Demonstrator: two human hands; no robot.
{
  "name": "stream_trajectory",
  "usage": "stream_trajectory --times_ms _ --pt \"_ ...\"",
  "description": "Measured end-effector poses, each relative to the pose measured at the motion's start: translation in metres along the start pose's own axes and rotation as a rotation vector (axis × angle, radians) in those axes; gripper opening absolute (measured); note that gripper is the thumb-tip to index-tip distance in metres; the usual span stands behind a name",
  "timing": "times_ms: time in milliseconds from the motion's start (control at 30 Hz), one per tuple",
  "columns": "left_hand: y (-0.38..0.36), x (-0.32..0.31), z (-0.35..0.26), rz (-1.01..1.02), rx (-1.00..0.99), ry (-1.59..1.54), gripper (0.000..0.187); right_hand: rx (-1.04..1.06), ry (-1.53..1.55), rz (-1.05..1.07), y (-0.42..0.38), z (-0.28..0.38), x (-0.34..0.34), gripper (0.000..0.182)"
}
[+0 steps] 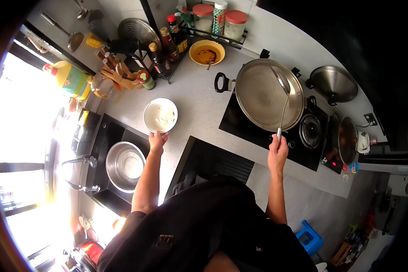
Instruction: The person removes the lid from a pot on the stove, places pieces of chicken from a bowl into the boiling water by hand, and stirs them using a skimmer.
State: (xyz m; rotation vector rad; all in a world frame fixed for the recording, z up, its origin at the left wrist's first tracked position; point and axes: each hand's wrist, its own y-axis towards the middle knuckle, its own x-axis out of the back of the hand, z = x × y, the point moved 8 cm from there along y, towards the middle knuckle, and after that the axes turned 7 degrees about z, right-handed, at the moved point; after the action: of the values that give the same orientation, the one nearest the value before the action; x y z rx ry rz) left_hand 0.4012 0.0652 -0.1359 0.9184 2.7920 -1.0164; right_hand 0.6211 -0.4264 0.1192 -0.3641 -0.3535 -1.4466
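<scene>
A white bowl (160, 115) (pale food inside) is gripped at its six o'clock rim by the left hand (157, 141), fingers closed, on the tabletop (199, 113). A ladle (283, 102) is clasped by the right hand (277, 152); its long handle runs toward twelve o'clock into the empty steel wok (268, 95).

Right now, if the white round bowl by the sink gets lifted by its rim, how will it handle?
The white round bowl looks ceramic, so probably stiff, fairly heavy and breakable. The left hand grips only its near rim, so it may tip away. The pale contents look shallow, so a tilt would probably shift rather than spill them.
</scene>
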Motion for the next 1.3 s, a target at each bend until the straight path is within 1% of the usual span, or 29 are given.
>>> stream_trajectory --times_ms 33,133,167,233,333,400,500,533,567,600,667,700,733,800,867,900,933,1000,1067,1133,1200,1233,1300 --pt "-0.003 -0.002 -0.001 0.006 -0.014 0.004 0.029 -0.024 0.003 0.003 0.000 0.001 0.000 0.026" --pt "-0.011 -0.008 -0.009 0.021 -0.040 0.022 0.028 -0.003 0.011 0.006 0.000 0.001 -0.004 0.029" --pt "-0.015 -0.011 -0.011 0.025 -0.038 0.025 0.028 0.028 -0.040 -0.012 0.001 0.002 -0.004 0.029" --pt "-0.023 -0.019 -0.015 0.042 -0.058 0.048 0.028 0.021 -0.076 -0.003 0.003 -0.002 -0.008 0.028" --pt "-0.036 -0.026 -0.017 0.056 -0.075 0.022 0.028 -0.060 -0.046 0.017 0.000 -0.008 -0.015 0.028" --pt "-0.041 -0.033 -0.019 0.095 -0.078 0.023 0.029 -0.073 0.001 0.052 -0.003 -0.009 -0.020 0.028" --pt "-0.052 -0.031 -0.019 0.090 -0.080 0.020 0.029 -0.003 -0.039 0.014 -0.004 -0.011 -0.022 0.027" --pt "-0.053 -0.034 -0.018 0.094 -0.077 0.017 0.028 0.124 -0.068 -0.034 -0.006 -0.002 -0.024 0.027" --pt "-0.054 -0.037 -0.022 0.146 -0.110 0.014 0.028 0.107 -0.043 -0.031 -0.004 -0.008 -0.028 0.026" --pt "-0.055 -0.034 -0.023 0.113 -0.098 0.019 0.027 0.084 -0.017 -0.026 -0.005 -0.014 -0.030 0.026" --pt "-0.060 -0.032 -0.028 0.118 -0.094 0.052 0.024 0.029 -0.055 0.016 -0.007 -0.004 -0.032 0.025" --pt "-0.062 -0.030 -0.031 0.107 -0.103 0.084 0.023 0.010 0.006 0.032 -0.009 -0.003 -0.034 0.026" --pt "-0.065 -0.029 -0.033 0.094 -0.112 0.116 0.023 0.001 -0.003 0.063 -0.009 -0.002 -0.036 0.026" --pt "-0.071 -0.026 -0.039 0.080 -0.138 0.113 0.020 0.043 -0.045 0.032 -0.015 0.014 -0.034 0.024" --pt "-0.071 -0.018 -0.041 0.040 -0.163 0.078 0.018 0.065 -0.100 0.052 -0.018 0.028 -0.036 0.019" --pt "-0.071 -0.018 -0.042 0.057 -0.172 0.031 0.017 0.079 -0.098 0.073 -0.020 0.031 -0.038 0.018" --pt "-0.071 -0.014 -0.040 0.013 -0.159 0.025 0.017 0.093 -0.096 0.094 -0.022 0.032 -0.040 0.017" --pt "-0.072 -0.012 -0.044 0.024 -0.180 0.012 0.018 0.110 -0.055 0.151 -0.026 0.031 -0.049 0.015" --pt "-0.076 -0.015 -0.049 0.107 -0.229 -0.040 0.018 0.120 -0.022 0.194 -0.031 0.026 -0.058 0.014" --pt "-0.089 -0.024 -0.060 0.120 -0.236 -0.055 0.018 0.146 0.006 0.230 -0.035 0.030 -0.064 0.014" --pt "-0.100 -0.029 -0.068 0.111 -0.234 -0.046 0.022 0.097 0.017 0.284 -0.038 0.034 -0.068 0.014" --pt "-0.103 -0.030 -0.069 0.106 -0.234 -0.042 0.025 0.160 0.030 0.260 -0.040 0.036 -0.069 0.015" --pt "-0.104 -0.029 -0.067 0.125 -0.235 -0.029 0.026 0.173 0.040 0.261 -0.042 0.039 -0.072 0.015"
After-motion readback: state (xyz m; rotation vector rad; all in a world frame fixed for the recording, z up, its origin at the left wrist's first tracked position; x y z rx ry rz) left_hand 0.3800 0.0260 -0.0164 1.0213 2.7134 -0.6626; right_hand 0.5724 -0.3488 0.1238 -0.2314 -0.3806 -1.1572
